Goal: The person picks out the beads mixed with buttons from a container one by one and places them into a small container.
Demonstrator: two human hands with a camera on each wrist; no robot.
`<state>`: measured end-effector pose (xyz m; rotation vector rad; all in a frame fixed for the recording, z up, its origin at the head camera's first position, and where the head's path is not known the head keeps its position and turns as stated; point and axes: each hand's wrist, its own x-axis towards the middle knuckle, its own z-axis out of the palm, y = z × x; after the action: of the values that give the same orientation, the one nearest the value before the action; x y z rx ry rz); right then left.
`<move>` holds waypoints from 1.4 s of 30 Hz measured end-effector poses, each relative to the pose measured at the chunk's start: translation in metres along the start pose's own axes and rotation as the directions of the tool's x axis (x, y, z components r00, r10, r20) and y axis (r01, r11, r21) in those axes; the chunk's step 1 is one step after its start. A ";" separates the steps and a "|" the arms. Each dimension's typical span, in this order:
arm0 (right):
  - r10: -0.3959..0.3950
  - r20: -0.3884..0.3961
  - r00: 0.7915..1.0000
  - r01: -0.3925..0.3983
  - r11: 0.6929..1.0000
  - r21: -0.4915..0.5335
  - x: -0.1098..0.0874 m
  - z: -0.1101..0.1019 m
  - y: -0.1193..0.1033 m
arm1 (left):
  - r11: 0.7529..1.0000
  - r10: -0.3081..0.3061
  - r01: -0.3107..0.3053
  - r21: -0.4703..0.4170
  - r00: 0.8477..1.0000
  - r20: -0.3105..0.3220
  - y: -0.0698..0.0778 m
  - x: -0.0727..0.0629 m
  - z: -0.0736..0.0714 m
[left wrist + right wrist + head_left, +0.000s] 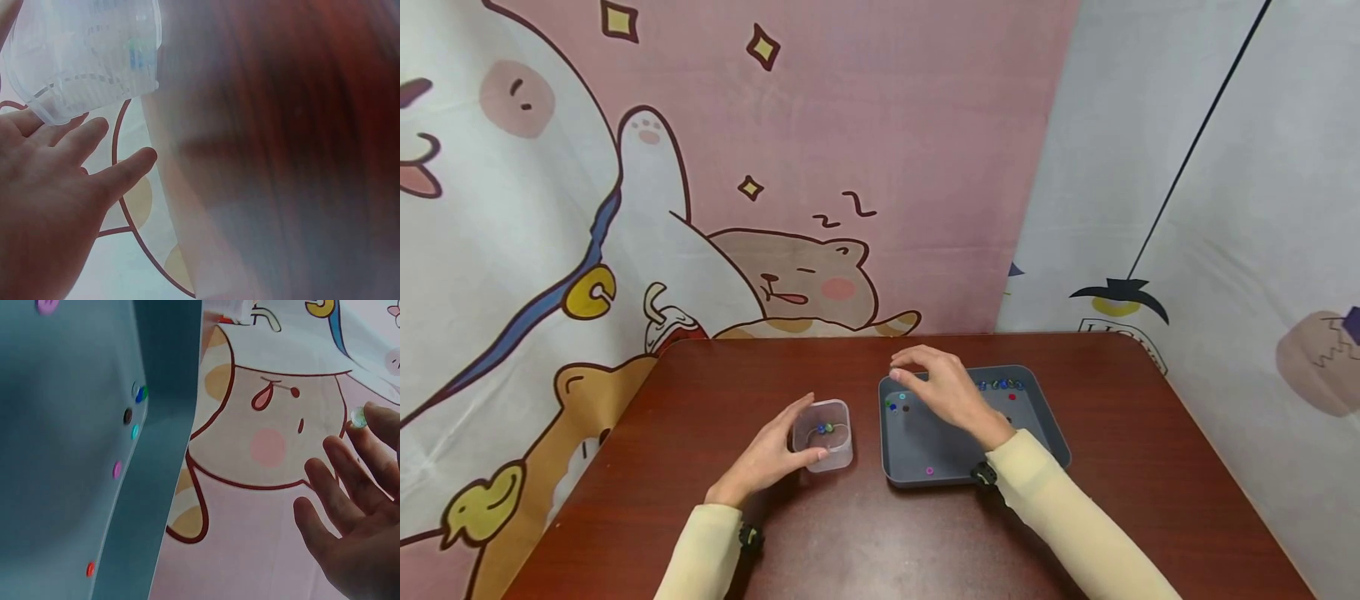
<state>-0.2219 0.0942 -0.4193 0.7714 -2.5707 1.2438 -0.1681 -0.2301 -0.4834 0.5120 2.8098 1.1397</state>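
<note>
My left hand (767, 454) holds a small clear plastic box (838, 458), its thumb at the near side and its fingers along the left. The box (94, 50) also shows between thumb and fingers in the left wrist view. Inside it lie blue and green beads (826, 428) beside a thin curved pale cord. Above the left far part of a grey tray (940, 450) is my right hand (943, 387). In the right wrist view, its thumb and index finger pinch a small glassy bead (358, 417); the other fingers spread loosely.
Blue and green round beads (1003, 384) line the tray's far side. Small coloured pieces are scattered in it, among them a pink ring (929, 471) and a red piece (1012, 397). A brown wooden table (820, 533) carries everything; a printed cloth (955, 167) hangs behind.
</note>
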 end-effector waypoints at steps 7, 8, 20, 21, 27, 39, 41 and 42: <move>-0.013 -0.029 0.999 0.015 0.999 0.047 -0.007 0.008 -0.009 | 1.000 0.003 -0.003 -0.005 1.000 0.001 0.000 0.000 0.000; -0.014 -0.032 0.999 0.015 0.998 0.055 -0.008 0.010 -0.010 | 1.000 0.003 -0.003 -0.005 1.000 0.002 0.000 0.000 0.000; -0.022 -0.035 0.999 0.026 0.991 0.135 -0.014 0.034 -0.024 | 1.000 -0.004 0.004 -0.005 1.000 0.004 0.000 0.001 0.000; -0.022 -0.032 0.999 0.026 0.991 0.134 -0.014 0.036 -0.026 | 1.000 -0.004 0.004 -0.002 1.000 0.004 0.001 0.001 0.000; -0.033 -0.005 0.999 0.034 0.991 0.128 -0.013 0.047 -0.033 | 1.000 -0.004 0.004 -0.004 1.000 0.005 0.001 0.000 0.000; -0.053 0.075 0.996 0.049 0.997 0.051 -0.010 0.070 -0.030 | 1.000 -0.005 0.005 -0.007 1.000 0.008 0.001 0.000 -0.001; -0.060 0.078 0.995 0.058 0.998 0.032 -0.009 0.073 -0.029 | 1.000 0.002 -0.002 -0.011 1.000 0.008 0.001 0.000 -0.001; -0.065 0.081 0.995 0.063 0.998 0.024 -0.009 0.075 -0.028 | 1.000 0.005 -0.005 -0.014 1.000 0.008 0.001 0.000 -0.001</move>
<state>-0.1947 0.0256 -0.4509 0.9194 -2.5778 1.2482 -0.1679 -0.2303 -0.4816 0.5212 2.7936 1.1540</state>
